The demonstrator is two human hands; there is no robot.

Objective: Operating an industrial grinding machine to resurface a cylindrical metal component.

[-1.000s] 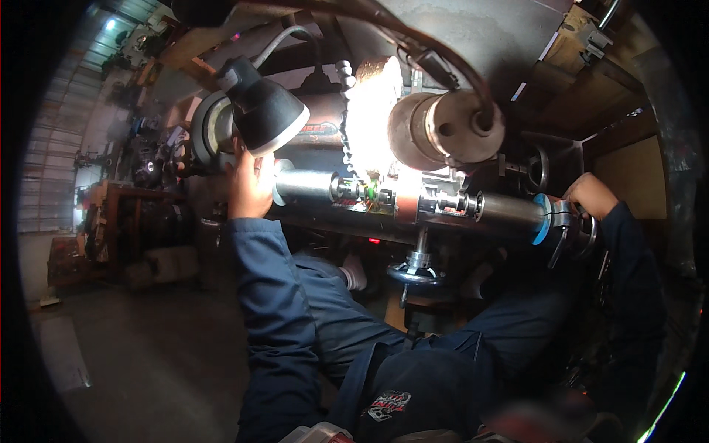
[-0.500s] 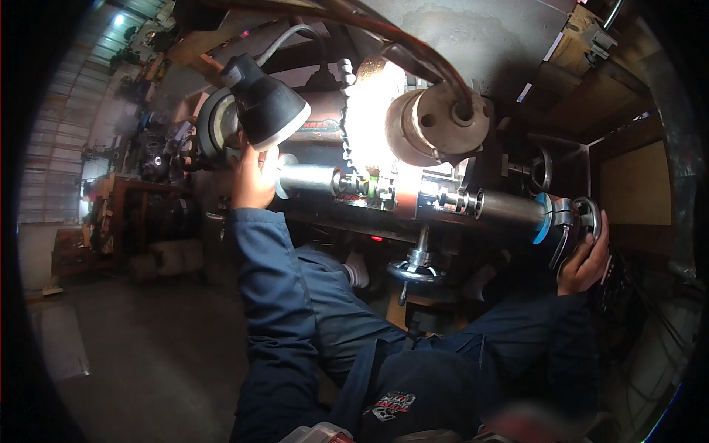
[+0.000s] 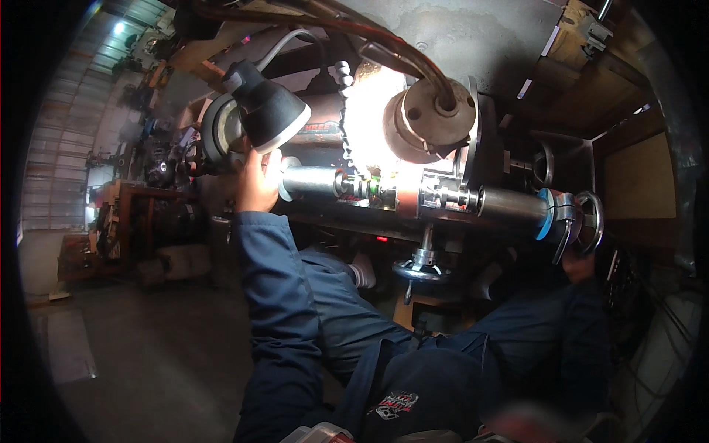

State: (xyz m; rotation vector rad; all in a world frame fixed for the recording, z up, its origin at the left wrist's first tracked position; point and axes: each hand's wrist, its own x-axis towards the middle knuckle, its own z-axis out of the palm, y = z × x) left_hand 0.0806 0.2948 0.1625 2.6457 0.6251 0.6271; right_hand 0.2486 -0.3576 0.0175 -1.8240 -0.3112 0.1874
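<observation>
My left hand (image 3: pixel 257 183) is raised at the left end of a shiny steel cylinder (image 3: pixel 310 181), just under a black lamp (image 3: pixel 273 114). Its fingers look curled, but the lamp partly covers them and what they grip cannot be made out. On the right, my right hand (image 3: pixel 578 266) is dim, low beside a chromed handwheel (image 3: pixel 591 223); its fingers are hard to see. The handwheel sits at the end of a second steel cylinder (image 3: pixel 513 209) with a blue ring (image 3: pixel 545 214) and a lever clamp (image 3: pixel 564 215).
Above the spindle line hangs a round, holed metal housing (image 3: pixel 430 122), beside a brightly lit patch. A smaller handwheel (image 3: pixel 421 270) with a crank handle projects toward my knees. Hoses (image 3: pixel 332 18) cross overhead. Wooden shelving (image 3: pixel 125 221) stands at left.
My right hand has dropped down from the handwheel's rim into shadow. My left hand stays at about the same place. The view has shifted slightly.
</observation>
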